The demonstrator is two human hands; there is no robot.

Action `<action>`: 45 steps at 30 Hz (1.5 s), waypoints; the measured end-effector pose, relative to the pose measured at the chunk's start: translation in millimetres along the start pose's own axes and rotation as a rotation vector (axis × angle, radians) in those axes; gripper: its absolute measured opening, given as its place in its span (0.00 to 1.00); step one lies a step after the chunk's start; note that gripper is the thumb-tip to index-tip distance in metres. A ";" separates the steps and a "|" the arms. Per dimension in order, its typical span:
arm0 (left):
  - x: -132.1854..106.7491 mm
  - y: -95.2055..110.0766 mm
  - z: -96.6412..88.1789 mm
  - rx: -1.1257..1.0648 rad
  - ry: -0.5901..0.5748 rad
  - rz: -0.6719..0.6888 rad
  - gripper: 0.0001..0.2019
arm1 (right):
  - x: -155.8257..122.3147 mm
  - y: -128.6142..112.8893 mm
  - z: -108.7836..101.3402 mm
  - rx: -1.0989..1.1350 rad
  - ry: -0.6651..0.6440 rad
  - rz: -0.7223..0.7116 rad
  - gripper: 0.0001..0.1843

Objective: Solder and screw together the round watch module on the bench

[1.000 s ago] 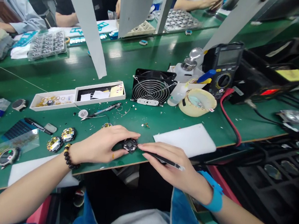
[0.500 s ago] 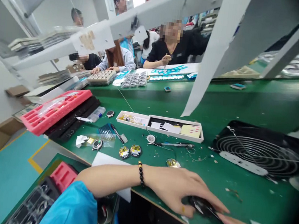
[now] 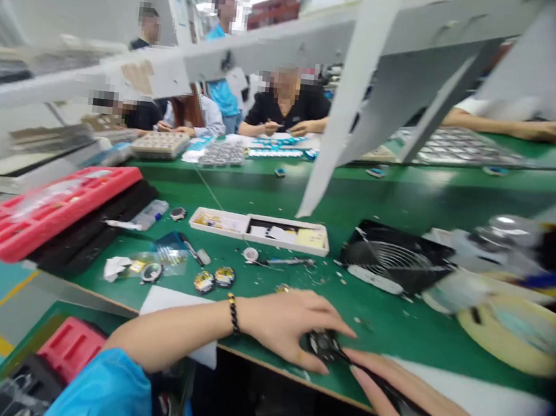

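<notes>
My left hand (image 3: 285,324), with a beaded bracelet at the wrist, is closed around a small dark round watch case (image 3: 324,344) near the bench's front edge. My right hand (image 3: 428,409) grips black tweezers (image 3: 390,390), whose tip reaches the case; whether it touches an inner part is too blurred to tell. Just beyond my left wrist lie two round watch modules with yellow tape, one at left (image 3: 204,281) and another beside it (image 3: 224,276). A third module (image 3: 283,288) is mostly hidden behind my left hand.
A white parts box (image 3: 260,229) lies mid-bench, with a black fan (image 3: 392,256) to its right. Pink foam trays (image 3: 54,208) are stacked at left. A yellowish round lid (image 3: 518,332) sits at far right. Across the green bench (image 3: 171,180), several people work.
The view has swung to the right, bringing more of the right side into sight. Both hands stay together at the watch case, and more of the right hand and tweezers shows.
</notes>
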State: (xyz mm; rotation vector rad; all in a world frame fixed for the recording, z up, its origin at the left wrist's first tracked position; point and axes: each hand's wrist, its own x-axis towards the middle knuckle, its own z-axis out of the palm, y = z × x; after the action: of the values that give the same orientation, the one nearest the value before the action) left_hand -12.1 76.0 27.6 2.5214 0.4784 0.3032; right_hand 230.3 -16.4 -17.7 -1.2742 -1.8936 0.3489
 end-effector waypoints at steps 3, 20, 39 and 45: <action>-2.1 0.3 2.4 -0.055 0.043 -0.099 0.30 | 1.7 -11.0 -12.8 0.096 -0.144 0.037 0.11; -4.7 6.4 2.2 -0.071 0.022 -0.131 0.23 | 4.5 -29.9 -17.2 0.195 -0.181 0.065 0.12; -5.7 4.9 3.5 -0.075 0.016 -0.116 0.24 | 9.9 -37.7 -17.0 0.119 -0.173 0.049 0.11; -4.8 4.4 4.1 -0.083 0.020 -0.092 0.23 | 14.8 -36.2 -18.1 0.127 -0.217 0.075 0.11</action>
State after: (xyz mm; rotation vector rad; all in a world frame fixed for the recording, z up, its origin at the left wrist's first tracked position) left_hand -14.0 68.7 26.1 2.4098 0.5752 0.3069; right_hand 218.0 -23.5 23.0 -1.2660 -1.9712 0.6595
